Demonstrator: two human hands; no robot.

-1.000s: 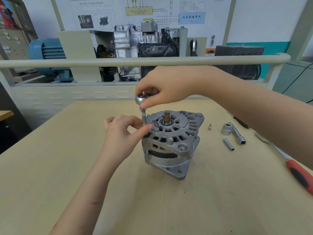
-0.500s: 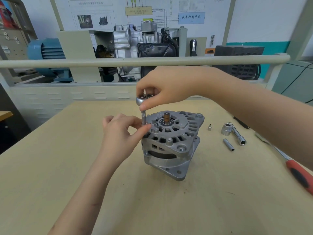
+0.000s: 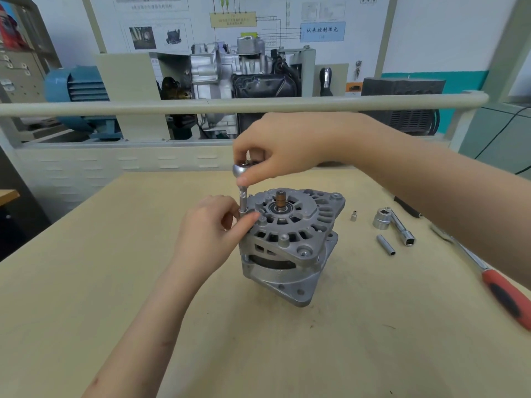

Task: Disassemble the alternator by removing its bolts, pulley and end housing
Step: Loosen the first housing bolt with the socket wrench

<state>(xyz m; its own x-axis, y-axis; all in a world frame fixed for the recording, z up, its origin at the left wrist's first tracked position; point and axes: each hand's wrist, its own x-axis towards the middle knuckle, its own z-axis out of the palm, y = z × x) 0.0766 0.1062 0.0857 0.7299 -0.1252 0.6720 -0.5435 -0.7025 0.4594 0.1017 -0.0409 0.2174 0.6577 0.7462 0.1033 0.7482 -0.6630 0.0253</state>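
A grey cast alternator (image 3: 290, 245) stands on the wooden table (image 3: 115, 268) with its bare shaft (image 3: 281, 198) pointing up. A small ratchet with a thin socket extension (image 3: 243, 196) stands upright on a bolt at the housing's left rim. My right hand (image 3: 275, 147) grips the ratchet's round head from above. Lower down, my left hand (image 3: 212, 228) pinches the foot of the extension between thumb and fingers, against the housing. The bolt itself is hidden under the socket.
Right of the alternator lie a tiny socket (image 3: 353, 216), a large socket on an extension bar (image 3: 395, 225) and a long thin socket (image 3: 386, 245). A red-handled tool (image 3: 505, 297) lies at the right edge. A rail (image 3: 172, 106) and engine display stand behind the table.
Hardly anything moved. My right hand turned very slightly on the ratchet head, and my left hand kept its pinch at the extension's foot.
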